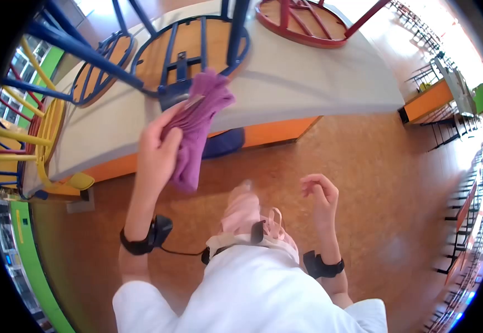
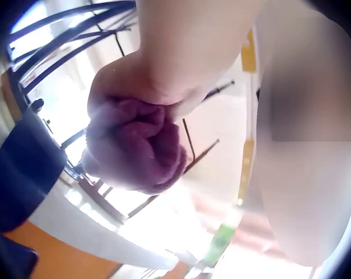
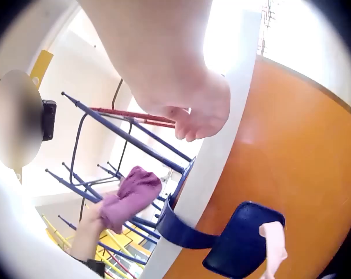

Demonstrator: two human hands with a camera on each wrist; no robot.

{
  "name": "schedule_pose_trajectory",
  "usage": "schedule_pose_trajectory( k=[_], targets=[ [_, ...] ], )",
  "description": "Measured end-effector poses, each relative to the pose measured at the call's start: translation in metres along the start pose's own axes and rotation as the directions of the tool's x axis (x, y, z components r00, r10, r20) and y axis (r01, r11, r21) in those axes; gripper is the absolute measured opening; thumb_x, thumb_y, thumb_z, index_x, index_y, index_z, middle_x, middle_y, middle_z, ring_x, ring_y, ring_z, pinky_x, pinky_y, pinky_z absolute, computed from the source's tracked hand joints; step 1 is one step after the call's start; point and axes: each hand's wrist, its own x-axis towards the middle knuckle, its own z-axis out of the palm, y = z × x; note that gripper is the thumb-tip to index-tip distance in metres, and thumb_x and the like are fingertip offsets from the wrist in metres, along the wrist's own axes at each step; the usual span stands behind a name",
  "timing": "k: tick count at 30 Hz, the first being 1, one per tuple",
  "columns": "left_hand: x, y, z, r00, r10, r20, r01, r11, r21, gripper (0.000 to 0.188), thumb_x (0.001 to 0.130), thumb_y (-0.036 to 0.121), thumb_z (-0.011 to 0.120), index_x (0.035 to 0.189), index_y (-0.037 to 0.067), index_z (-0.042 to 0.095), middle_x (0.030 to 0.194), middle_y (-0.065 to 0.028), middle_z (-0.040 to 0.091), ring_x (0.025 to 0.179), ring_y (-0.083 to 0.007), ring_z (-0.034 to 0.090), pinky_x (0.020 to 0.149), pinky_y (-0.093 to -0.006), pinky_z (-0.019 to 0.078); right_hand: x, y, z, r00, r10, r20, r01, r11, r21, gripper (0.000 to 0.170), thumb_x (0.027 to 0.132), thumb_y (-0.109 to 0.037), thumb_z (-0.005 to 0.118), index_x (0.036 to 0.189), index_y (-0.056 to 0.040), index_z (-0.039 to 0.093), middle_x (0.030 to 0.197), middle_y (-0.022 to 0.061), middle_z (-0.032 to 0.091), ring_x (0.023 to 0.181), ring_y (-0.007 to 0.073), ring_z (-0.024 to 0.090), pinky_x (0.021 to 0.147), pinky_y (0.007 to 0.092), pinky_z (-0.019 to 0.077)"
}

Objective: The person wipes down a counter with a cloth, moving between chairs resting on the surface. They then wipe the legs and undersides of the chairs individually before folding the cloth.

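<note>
My left hand grips a folded purple cloth, thumb on the near side, raised over the front edge of the pale table. In the left wrist view the cloth bunches out below the fingers. Behind it a blue upturned chair lies seat-down on the tabletop. My right hand hangs over the floor at the right, holding nothing, its fingers loosely bent. From the right wrist, that hand shows in front of the table edge, with the purple cloth farther off.
More upturned chairs stand on the table: a red one at the back right and a yellow one at the left. A blue chair backrest hangs below the front edge. Brown floor stretches to the right, toward another table.
</note>
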Motion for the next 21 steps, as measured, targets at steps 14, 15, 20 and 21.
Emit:
schedule_pose_trajectory(
  k=[14,15,20,21],
  targets=[
    [0.160,-0.020,0.184,0.910,0.356,-0.214,-0.128,0.731,0.670,0.037,0.080,0.017,0.054,0.111,-0.002,0.056,0.093,-0.0264,0.060,0.088,-0.0382,0.059,0.077,-0.0406,0.0470,0.118,-0.042,-0.169,0.977,-0.124,-0.175,0.105,0.988,-0.110,0.021,0.077,0.005,0.038,0.081,0.0030,0.059,0.071,0.0027,0.054,0.064,0.0085,0.049,0.059,0.0201,0.0382],
    [0.187,-0.033,0.191,0.852,0.471,-0.226,-0.214,0.709,0.672,0.036,0.080,0.017,0.054,0.110,-0.003,0.056,0.092,-0.0265,0.060,0.087,-0.0388,0.059,0.077,-0.0410,0.0470,0.135,-0.053,-0.180,0.981,-0.168,-0.093,0.155,0.979,-0.131,0.021,0.078,0.005,0.038,0.081,0.0029,0.058,0.071,0.0030,0.054,0.064,0.0086,0.049,0.060,0.0202,0.0383],
    [0.303,-0.032,0.219,0.881,0.441,-0.173,-0.142,0.594,0.792,0.025,0.080,0.020,0.055,0.094,0.001,0.059,0.089,-0.0212,0.062,0.088,-0.0376,0.059,0.079,-0.0444,0.0462,0.174,-0.098,-0.236,0.948,-0.314,0.049,0.316,0.916,-0.249,0.020,0.076,0.007,0.039,0.081,0.0034,0.058,0.070,0.0034,0.052,0.064,0.0088,0.049,0.059,0.0202,0.0380],
    [0.321,-0.027,0.217,0.910,0.386,-0.148,-0.096,0.546,0.832,0.024,0.080,0.020,0.055,0.095,0.002,0.060,0.090,-0.0200,0.063,0.088,-0.0368,0.059,0.078,-0.0442,0.0469,0.175,-0.099,-0.250,0.930,-0.366,0.022,0.357,0.891,-0.281,0.020,0.076,0.006,0.039,0.081,0.0034,0.058,0.070,0.0034,0.052,0.063,0.0089,0.049,0.059,0.0203,0.0380]
  ],
)
